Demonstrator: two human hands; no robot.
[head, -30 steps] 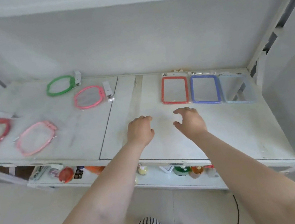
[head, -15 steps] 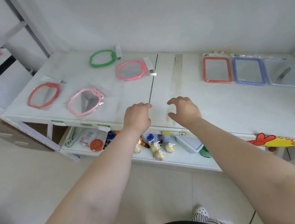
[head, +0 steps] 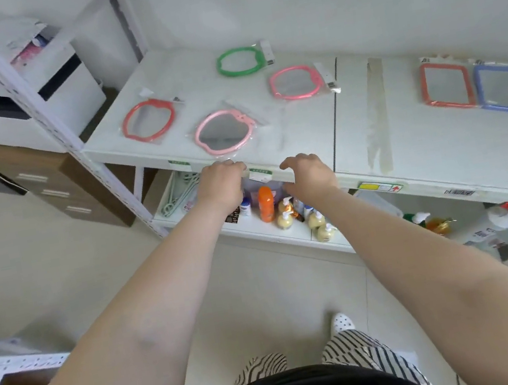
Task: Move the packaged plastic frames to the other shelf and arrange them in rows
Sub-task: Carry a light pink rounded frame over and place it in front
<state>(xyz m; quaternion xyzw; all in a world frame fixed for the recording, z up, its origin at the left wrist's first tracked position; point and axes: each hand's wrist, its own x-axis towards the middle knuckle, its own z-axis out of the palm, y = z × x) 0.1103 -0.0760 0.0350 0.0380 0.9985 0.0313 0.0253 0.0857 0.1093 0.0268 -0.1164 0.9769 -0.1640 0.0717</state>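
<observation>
Head view shows both hands empty, fingers loosely curled: left hand (head: 222,182) and right hand (head: 308,173) at the shelf (head: 299,147) front edge. Nearest is the pink packaged frame (head: 223,132), just beyond the left hand. Best to pinch its wrapper edge, lift flat, and carry it toward the rectangular frames (head: 474,90) row.

Both arms outstretched, left hand (head: 222,182) and right hand (head: 309,174) loosely curled, empty

Stockroom: metal shelving (head: 35,95), price-tagged shelf edge (head: 380,186), toiletry bottles (head: 266,203).
</observation>
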